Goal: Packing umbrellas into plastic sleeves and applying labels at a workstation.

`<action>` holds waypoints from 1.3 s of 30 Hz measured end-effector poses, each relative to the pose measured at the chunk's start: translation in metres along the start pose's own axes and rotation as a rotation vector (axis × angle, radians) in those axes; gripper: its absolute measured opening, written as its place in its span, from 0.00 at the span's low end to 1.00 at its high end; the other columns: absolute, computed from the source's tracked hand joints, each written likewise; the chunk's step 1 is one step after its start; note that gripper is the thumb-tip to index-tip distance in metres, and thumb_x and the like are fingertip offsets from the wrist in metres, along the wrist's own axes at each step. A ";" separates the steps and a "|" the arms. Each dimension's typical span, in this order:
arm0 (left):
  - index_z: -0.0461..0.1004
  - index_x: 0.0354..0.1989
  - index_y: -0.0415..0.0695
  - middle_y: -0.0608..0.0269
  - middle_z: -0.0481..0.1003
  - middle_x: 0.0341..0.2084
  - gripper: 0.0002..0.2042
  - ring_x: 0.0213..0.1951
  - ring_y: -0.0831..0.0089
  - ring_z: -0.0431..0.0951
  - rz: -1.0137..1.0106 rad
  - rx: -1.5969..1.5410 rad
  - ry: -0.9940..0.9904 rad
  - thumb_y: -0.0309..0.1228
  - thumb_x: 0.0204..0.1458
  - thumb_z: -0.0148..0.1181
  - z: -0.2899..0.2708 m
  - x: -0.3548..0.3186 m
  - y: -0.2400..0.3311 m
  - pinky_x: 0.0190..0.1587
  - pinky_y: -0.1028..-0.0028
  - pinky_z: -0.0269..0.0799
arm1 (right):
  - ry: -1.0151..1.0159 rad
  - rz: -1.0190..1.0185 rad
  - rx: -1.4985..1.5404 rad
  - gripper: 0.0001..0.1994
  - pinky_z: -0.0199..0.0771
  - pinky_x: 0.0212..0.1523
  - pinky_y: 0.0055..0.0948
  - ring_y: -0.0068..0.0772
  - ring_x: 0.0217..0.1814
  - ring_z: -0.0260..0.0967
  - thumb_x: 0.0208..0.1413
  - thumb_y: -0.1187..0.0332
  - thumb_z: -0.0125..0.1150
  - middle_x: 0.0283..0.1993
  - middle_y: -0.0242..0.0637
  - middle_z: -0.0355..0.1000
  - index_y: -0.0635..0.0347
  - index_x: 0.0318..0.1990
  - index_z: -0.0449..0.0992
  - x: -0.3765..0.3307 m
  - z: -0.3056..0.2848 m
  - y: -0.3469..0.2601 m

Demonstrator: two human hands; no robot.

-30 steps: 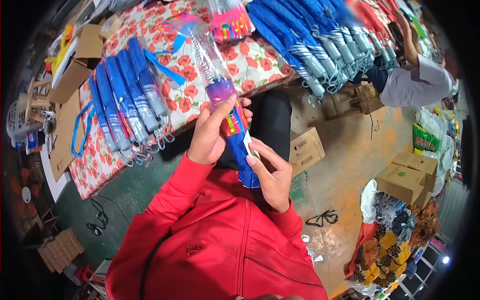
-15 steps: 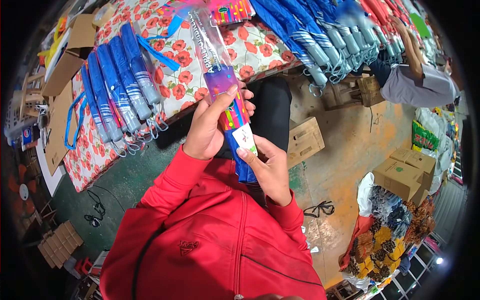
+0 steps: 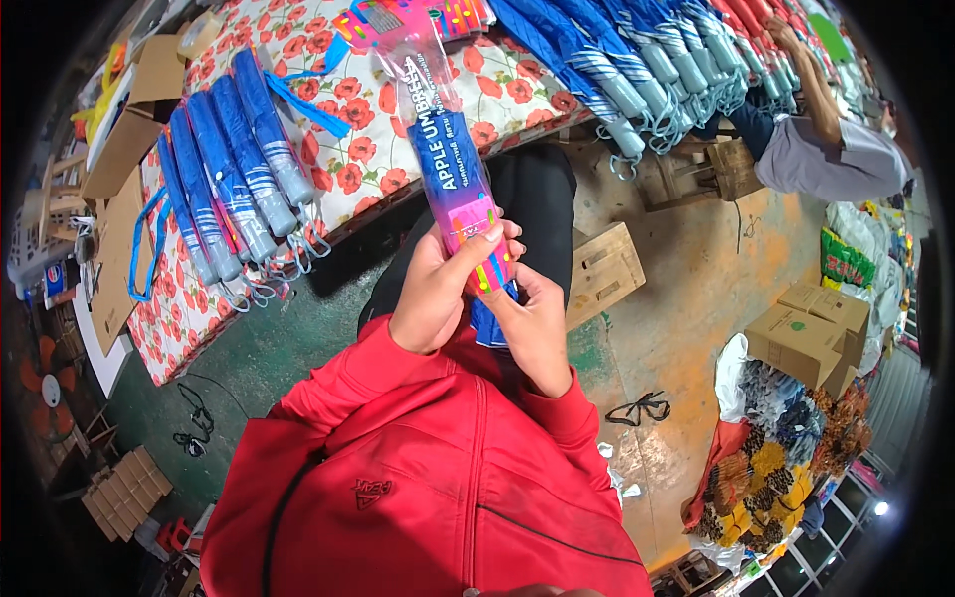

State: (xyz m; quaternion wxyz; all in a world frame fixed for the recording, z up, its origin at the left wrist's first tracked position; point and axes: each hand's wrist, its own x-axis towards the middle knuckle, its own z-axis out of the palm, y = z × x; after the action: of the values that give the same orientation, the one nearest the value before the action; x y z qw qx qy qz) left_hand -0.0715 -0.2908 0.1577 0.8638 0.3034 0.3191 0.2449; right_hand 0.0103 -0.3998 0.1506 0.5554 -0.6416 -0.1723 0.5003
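In front of my torso, a folded blue umbrella (image 3: 487, 326) sits partly inside a clear plastic sleeve (image 3: 466, 216) with a pink, multicoloured printed band. Blue fabric shows through the clear part, whose upper end looks unfilled. My left hand (image 3: 430, 291) is closed around the sleeve, its thumb lying across the printed band. Just below it, my right hand (image 3: 538, 330) grips the lower end of the umbrella near the sleeve's mouth, thumb on top. Its fingers hide part of the fabric.
On the flowered tablecloth (image 3: 373, 139) lie several blue umbrellas (image 3: 231, 164) at left, more blue umbrellas (image 3: 637, 90) at right and printed sleeves (image 3: 460, 14) at the back. A person in grey (image 3: 831, 154) is at far right. Cardboard boxes (image 3: 796, 338) stand on the right.
The umbrella has gone further up into the sleeve, and blue now fills more of its clear part. My hands have come closer together. The white tag is no longer visible.
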 end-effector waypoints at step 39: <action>0.64 0.56 0.37 0.54 0.73 0.39 0.17 0.32 0.70 0.76 0.203 -0.130 0.156 0.27 0.60 0.54 -0.022 -0.010 0.028 0.33 0.74 0.74 | -0.215 -0.054 -0.150 0.14 0.70 0.33 0.18 0.21 0.30 0.69 0.52 0.79 0.65 0.32 0.36 0.76 0.71 0.47 0.76 -0.015 0.011 -0.011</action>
State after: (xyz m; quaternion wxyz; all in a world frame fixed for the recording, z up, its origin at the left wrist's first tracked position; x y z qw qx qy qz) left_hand -0.0996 -0.2693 0.1672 0.8249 0.2578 0.3363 0.3740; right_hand -0.0013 -0.4019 0.1687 0.4973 -0.6191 -0.2852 0.5367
